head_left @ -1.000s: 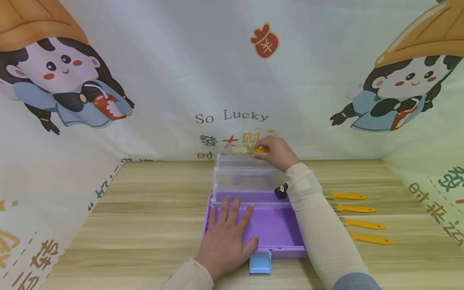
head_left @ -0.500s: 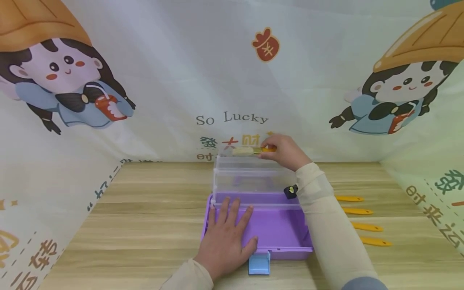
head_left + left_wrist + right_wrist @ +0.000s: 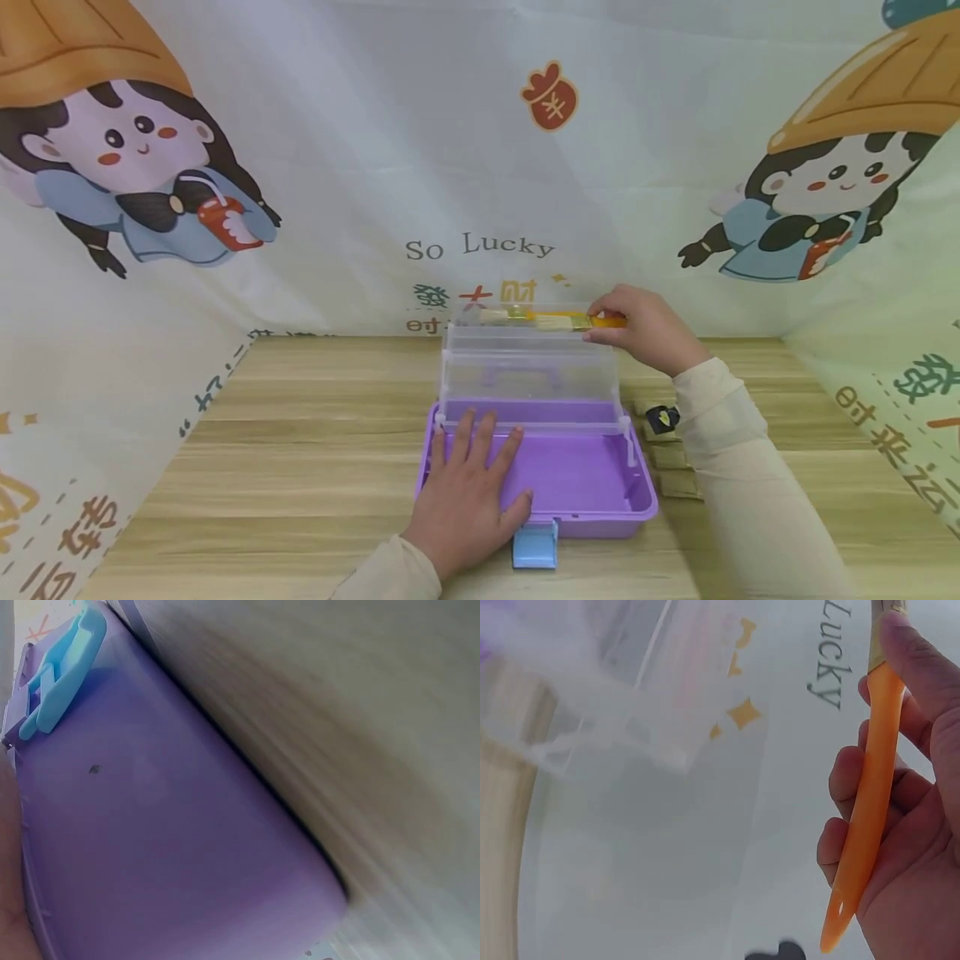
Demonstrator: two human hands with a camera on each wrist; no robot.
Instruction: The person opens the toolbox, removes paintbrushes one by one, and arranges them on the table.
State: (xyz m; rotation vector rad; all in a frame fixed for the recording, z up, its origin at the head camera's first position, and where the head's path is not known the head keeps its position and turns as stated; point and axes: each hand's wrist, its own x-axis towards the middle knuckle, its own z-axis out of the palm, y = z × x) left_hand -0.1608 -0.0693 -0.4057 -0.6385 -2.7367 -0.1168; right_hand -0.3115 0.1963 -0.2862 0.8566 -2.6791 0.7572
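Observation:
A purple box (image 3: pixel 577 471) stands with its clear trays (image 3: pixel 532 371) raised at the back. My left hand (image 3: pixel 468 492) lies spread over its front left part, fingers straight. In the head view, my right hand (image 3: pixel 648 329) pinches a flat paintbrush (image 3: pixel 562 322) above the top tray's right end, bristles pointing left. The right wrist view shows its orange handle (image 3: pixel 866 814) along my curled fingers. Behind it, another paintbrush (image 3: pixel 517 314) is partly hidden at the top tray. The blue latch (image 3: pixel 535 546) hangs down at the box's front.
More paintbrushes (image 3: pixel 678 483) lie on the wooden table (image 3: pixel 300 467) right of the box, largely covered by my right forearm. A small black object (image 3: pixel 662 419) sits by my right wrist. A printed white cloth (image 3: pixel 360 167) rises behind the table.
My right hand has moved right with its paintbrush, bringing the other one at the top tray into view. The forearm now covers the handles on the table. My left hand stays put.

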